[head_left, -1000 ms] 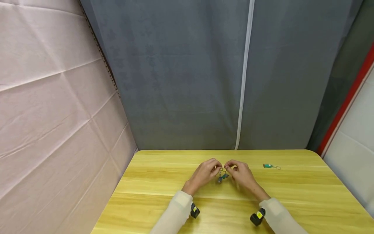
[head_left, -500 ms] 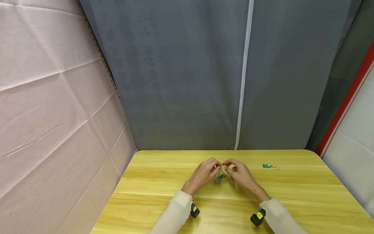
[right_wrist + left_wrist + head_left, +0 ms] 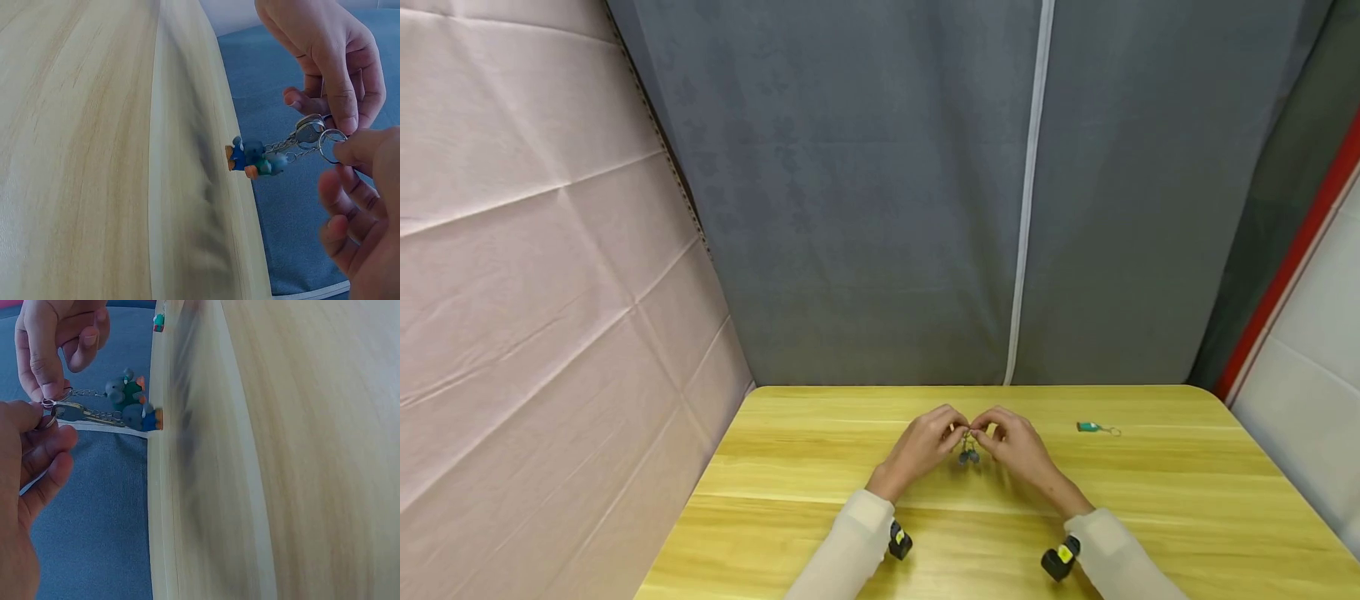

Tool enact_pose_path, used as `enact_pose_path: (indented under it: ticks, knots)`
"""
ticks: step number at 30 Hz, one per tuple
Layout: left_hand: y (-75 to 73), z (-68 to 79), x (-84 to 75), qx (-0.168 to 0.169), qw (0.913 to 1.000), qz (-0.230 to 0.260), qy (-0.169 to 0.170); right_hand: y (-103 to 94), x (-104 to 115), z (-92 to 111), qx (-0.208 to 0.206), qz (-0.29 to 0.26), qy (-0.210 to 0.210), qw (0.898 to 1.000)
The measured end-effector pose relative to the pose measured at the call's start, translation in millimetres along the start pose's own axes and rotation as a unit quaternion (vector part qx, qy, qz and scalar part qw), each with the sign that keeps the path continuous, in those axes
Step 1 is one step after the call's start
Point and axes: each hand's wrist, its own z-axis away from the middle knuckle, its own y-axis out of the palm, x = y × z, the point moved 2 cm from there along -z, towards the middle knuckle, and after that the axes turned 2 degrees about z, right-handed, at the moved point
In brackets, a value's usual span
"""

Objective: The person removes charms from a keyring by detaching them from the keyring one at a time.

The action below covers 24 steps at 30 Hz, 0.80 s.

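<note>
In the head view my left hand [image 3: 922, 446] and right hand [image 3: 1018, 450] meet fingertip to fingertip above the table. In the right wrist view, right thumb and fingers pinch a split ring [image 3: 331, 146], whose chain bears a grey figurine in green [image 3: 272, 165]. My left fingers pinch the ring end of a second keychain, which has a flat silver metal piece [image 3: 309, 130] and a grey figurine in blue [image 3: 240, 154]. Both figurines have orange feet and dangle side by side below the hands. The fingertips partly hide where the rings meet.
Another keychain [image 3: 1088, 427], green with a reddish-brown end and its own ring, lies at the right on the wooden table [image 3: 775, 467]. A grey curtain [image 3: 865, 208] hangs behind the table's far edge. Pale fabric [image 3: 550, 292] covers the left side.
The right fingertips have drawn in against the left ones. The figurines have swung: the green one, earlier tilted out to the right, now hangs beside the blue one. The left hand has hardly moved.
</note>
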Motion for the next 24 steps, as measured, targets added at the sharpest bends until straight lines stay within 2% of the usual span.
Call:
enact_pose_path:
  ticks: [8, 17, 24]
  knots:
    - [0.5, -1.1, 0.1, -0.007, 0.9999, -0.007, 0.005, 1.3, -2.4, 0.6, -0.018, 0.020, -0.004, 1.000]
    - [-0.4, -1.0, 0.0, -0.002, 1.0000, -0.001, 0.003, -2.6, -3.3, 0.3, -0.010, 0.010, 0.038, 0.999]
    - [-1.3, -0.6, -1.0, 0.003, 1.0000, 0.005, -0.002, -4.2, -5.0, 1.6, -0.006, 0.000, 0.050, 0.999]
